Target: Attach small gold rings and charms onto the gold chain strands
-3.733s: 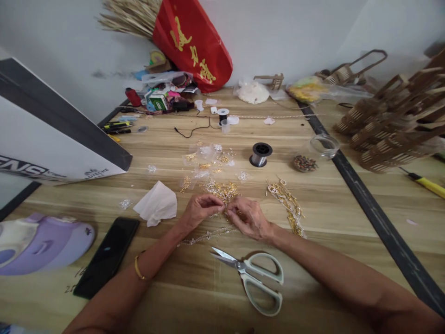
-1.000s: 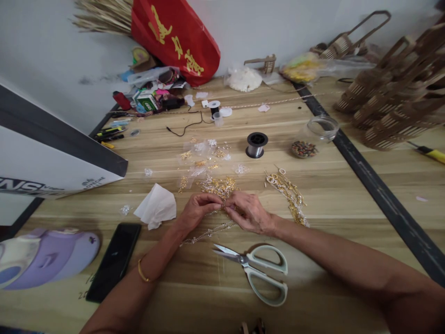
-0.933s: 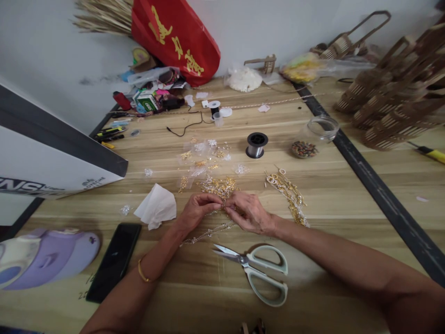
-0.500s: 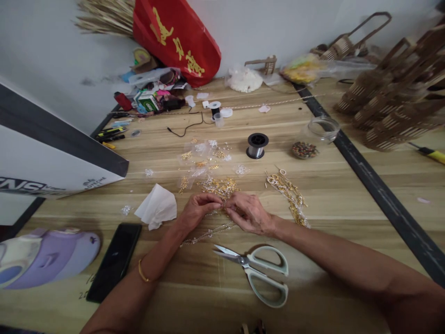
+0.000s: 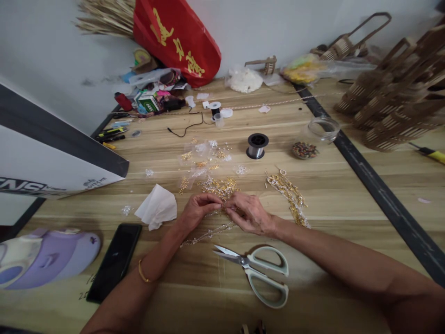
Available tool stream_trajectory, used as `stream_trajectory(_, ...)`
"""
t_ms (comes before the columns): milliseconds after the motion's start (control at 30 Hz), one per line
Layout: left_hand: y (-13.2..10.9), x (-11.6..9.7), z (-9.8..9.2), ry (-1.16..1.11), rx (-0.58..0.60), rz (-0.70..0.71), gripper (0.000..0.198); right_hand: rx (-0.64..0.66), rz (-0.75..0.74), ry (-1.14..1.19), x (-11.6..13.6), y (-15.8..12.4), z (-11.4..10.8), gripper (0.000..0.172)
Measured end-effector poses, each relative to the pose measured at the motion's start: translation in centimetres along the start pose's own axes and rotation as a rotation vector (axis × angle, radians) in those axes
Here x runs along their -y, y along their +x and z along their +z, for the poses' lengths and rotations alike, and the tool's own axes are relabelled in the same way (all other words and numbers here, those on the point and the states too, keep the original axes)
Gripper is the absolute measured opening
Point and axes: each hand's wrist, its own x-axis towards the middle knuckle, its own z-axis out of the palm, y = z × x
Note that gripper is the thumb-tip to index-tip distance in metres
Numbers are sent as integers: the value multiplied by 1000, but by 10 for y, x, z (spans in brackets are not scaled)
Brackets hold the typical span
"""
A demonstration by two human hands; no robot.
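My left hand and my right hand meet fingertip to fingertip over the wooden table, both pinched closed. What sits between the fingertips is too small to make out. A beaded chain lies on the wood below them, and part of it runs under my fingers. Just beyond the fingertips spreads a pile of gold and silver beads. Right of my right hand lies a bundle of gold and silver beaded chains. Scissors with pale handles rest nearer me, blades apart.
Small bead packets and a wire spool stand beyond the pile. A glass jar of dark beads is at the right, near woven baskets. Leftward are a tissue, a phone, a purple bottle and a large box.
Hardly anything differs. Both hands stay pinched together in the same place, with at most a slight shift at the fingertips.
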Motion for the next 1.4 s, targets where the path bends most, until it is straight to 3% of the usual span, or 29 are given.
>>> stream_trajectory(400,-2,-3,-1,86,-4,19,13,-24,-2,-10,-2,0,2,7)
stream_trajectory(900,-2,-1,0,48,-9,24,10,-15,62,26,-2,1,2,13)
stream_trajectory(1400,0,-1,-1,29,-3,-7,13,-19,37,39,-1,1,-1,8)
